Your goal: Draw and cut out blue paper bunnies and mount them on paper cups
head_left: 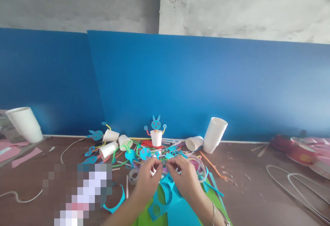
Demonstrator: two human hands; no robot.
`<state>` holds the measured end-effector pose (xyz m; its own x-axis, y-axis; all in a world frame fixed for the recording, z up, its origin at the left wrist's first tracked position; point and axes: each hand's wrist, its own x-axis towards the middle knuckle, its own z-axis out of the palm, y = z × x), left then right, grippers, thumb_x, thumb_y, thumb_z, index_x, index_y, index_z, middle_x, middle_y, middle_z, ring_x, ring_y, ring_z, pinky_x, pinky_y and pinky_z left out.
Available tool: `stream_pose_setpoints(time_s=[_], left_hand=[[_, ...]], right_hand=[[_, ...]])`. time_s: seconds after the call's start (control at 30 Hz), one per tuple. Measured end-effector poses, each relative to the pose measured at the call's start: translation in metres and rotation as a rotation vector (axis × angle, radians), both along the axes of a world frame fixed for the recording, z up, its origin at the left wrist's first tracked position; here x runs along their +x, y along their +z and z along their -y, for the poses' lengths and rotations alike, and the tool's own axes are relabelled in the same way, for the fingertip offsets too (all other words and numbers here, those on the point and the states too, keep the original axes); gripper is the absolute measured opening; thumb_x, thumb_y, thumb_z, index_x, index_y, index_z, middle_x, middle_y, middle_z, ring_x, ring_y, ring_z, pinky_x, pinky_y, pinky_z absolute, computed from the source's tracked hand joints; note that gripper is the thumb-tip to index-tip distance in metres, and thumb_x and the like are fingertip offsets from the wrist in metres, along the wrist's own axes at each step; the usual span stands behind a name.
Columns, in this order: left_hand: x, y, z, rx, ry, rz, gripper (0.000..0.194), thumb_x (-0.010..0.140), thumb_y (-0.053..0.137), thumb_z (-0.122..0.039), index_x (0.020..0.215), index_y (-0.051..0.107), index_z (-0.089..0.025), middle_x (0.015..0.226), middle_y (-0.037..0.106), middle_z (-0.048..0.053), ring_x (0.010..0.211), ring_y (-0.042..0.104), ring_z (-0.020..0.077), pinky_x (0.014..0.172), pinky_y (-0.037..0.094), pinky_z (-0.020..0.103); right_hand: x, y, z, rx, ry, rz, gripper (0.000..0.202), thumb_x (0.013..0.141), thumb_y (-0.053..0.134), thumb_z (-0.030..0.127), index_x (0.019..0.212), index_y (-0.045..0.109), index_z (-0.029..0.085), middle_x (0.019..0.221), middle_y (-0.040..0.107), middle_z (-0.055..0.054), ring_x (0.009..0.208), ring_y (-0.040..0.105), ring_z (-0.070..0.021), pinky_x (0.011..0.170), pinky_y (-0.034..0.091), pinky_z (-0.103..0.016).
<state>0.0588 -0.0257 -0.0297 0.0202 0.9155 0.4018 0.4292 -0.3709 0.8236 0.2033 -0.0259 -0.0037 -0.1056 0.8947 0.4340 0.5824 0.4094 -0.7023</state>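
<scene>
My left hand (148, 178) and my right hand (184, 174) meet over the heap of craft bits, thumbs and forefingers pinched close together. Whatever sits between the fingertips is too small to make out. Below them lies blue paper (176, 195) with round holes cut out of it, on top of a green sheet (215, 198). Just beyond the fingers are loose blue paper discs, one with a face (145, 154), and coloured pipe cleaners. A white paper cup (156, 138) with a blue rabbit head (156, 124) and two bent arms stands upright behind the heap.
Several white cups lie tipped over at left, one with a blue head (96, 135). Cup stacks stand at right (215, 135) and far left (25, 124). A tape roll (133, 176) is beside my left hand. White cable (288, 175) loops at right; a blue partition (206, 88) rises behind.
</scene>
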Motion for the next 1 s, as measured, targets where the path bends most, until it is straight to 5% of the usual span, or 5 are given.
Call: stream_pose_setpoints(time_s=[0.37, 1.0], left_hand=[[0.002, -0.002, 0.01, 0.039, 0.032, -0.072, 0.019, 0.087, 0.045, -0.026, 0.072, 0.054, -0.019, 0.071, 0.055, 0.0, 0.068, 0.052, 0.0158, 0.065, 0.037, 0.025], [0.006, -0.009, 0.007, -0.032, 0.077, 0.03, 0.019, 0.083, 0.049, -0.029, 0.074, 0.062, -0.017, 0.067, 0.059, 0.001, 0.066, 0.053, 0.0172, 0.062, 0.039, 0.026]], right_hand=[[-0.006, -0.008, -0.004, -0.198, 0.013, -0.216, 0.016, 0.079, 0.059, 0.027, 0.07, 0.069, 0.018, 0.068, 0.07, -0.004, 0.063, 0.06, -0.0196, 0.057, 0.041, -0.026], [-0.01, -0.014, 0.001, -0.069, 0.036, -0.124, 0.019, 0.083, 0.052, 0.021, 0.076, 0.069, 0.019, 0.074, 0.068, -0.004, 0.071, 0.059, -0.0196, 0.062, 0.041, -0.026]])
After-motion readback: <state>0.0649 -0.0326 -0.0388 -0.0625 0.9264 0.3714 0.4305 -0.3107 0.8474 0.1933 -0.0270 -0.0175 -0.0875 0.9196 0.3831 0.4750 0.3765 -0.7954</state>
